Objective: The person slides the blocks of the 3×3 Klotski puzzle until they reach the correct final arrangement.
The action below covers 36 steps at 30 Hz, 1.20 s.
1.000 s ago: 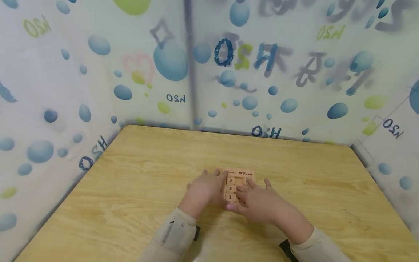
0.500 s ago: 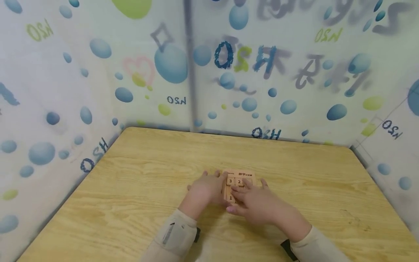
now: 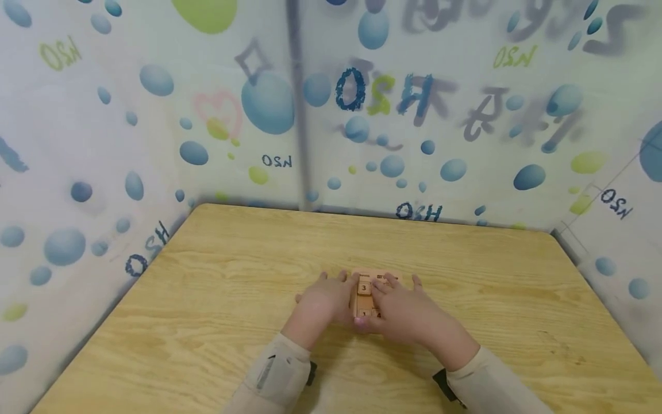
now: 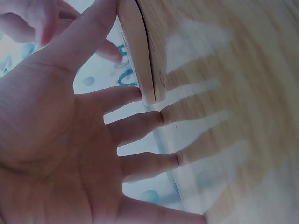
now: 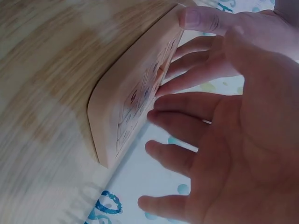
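A wooden number sliding puzzle (image 3: pixel 370 273) lies flat on the table. Tile 3 (image 3: pixel 364 288) shows in its upper left corner, over a vacant slot; tiles 1 and 4 show partly at the bottom. My left hand (image 3: pixel 328 297) braces the puzzle's left side, its fingers straight and spread. In the left wrist view, index finger and thumb lie along the puzzle's edge (image 4: pixel 136 42), while the other fingertips rest on the table. My right hand (image 3: pixel 408 310) covers the right part, and its straight fingertips touch the tiles. From the right wrist, the puzzle's thick side (image 5: pixel 105 116) is seen.
The wooden table (image 3: pixel 248 247) extends round the puzzle on all sides. Behind it and at both sides stand pale walls (image 3: pixel 331 149) patterned with blue and green drops and lettering. Both forearms, in light sleeves, reach in from the front.
Tile 2 appears in the top middle slot, then goes under my right hand. Tile 8 leaves the left column, where a gap shows. My right hand shifts slightly left; the left stays in place.
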Tool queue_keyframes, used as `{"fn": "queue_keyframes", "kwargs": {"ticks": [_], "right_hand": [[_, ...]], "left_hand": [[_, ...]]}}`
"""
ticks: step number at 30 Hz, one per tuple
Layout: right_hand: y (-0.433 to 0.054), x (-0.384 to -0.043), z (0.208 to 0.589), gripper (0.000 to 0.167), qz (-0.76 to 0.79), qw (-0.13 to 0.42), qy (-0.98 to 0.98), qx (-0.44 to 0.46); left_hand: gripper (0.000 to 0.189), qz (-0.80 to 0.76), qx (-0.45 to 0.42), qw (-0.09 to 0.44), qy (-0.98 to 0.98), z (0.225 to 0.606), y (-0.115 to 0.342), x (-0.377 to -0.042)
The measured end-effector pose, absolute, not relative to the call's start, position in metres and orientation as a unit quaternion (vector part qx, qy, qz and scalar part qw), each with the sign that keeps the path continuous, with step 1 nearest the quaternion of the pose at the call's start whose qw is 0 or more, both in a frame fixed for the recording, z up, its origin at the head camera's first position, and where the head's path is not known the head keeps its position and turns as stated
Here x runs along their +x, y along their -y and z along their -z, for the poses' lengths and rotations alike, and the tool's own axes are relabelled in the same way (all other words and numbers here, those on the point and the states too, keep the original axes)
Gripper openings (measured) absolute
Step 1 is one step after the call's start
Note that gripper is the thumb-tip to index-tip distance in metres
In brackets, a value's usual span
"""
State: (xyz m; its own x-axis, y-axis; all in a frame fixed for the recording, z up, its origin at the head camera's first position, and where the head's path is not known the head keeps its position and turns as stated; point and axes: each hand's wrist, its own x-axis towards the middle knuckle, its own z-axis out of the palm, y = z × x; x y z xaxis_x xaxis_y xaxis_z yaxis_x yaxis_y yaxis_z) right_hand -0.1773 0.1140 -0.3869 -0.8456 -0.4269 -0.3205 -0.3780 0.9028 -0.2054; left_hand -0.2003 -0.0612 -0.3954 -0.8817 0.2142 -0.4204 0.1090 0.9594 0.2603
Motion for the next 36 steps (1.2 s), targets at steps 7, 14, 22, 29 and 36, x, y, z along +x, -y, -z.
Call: {"fn": "queue_keyframes", "kwargs": {"ticks": [7, 14, 22, 29, 36], "right_hand": [[-0.117, -0.167, 0.383, 0.082, 0.042, 0.185, -0.964, -0.187], [-0.102, -0.156, 0.387, 0.086, 0.051, 0.171, -0.961, -0.209], [-0.108, -0.165, 0.394, 0.089, 0.065, 0.18, -0.965, -0.178], [-0.119, -0.158, 0.382, 0.083, 0.082, 0.205, -0.956, -0.191], [-0.115, -0.177, 0.39, 0.082, 0.103, 0.182, -0.951, -0.226]], "left_hand": [[0.113, -0.114, 0.093, 0.218, -0.965, 0.394, 0.06, -0.2], [0.113, -0.115, 0.09, 0.212, -0.966, 0.394, 0.063, -0.199], [0.109, -0.117, 0.088, 0.222, -0.964, 0.394, 0.063, -0.198], [0.114, -0.113, 0.095, 0.21, -0.966, 0.392, 0.059, -0.199], [0.107, -0.113, 0.085, 0.236, -0.961, 0.391, 0.061, -0.2]]}}
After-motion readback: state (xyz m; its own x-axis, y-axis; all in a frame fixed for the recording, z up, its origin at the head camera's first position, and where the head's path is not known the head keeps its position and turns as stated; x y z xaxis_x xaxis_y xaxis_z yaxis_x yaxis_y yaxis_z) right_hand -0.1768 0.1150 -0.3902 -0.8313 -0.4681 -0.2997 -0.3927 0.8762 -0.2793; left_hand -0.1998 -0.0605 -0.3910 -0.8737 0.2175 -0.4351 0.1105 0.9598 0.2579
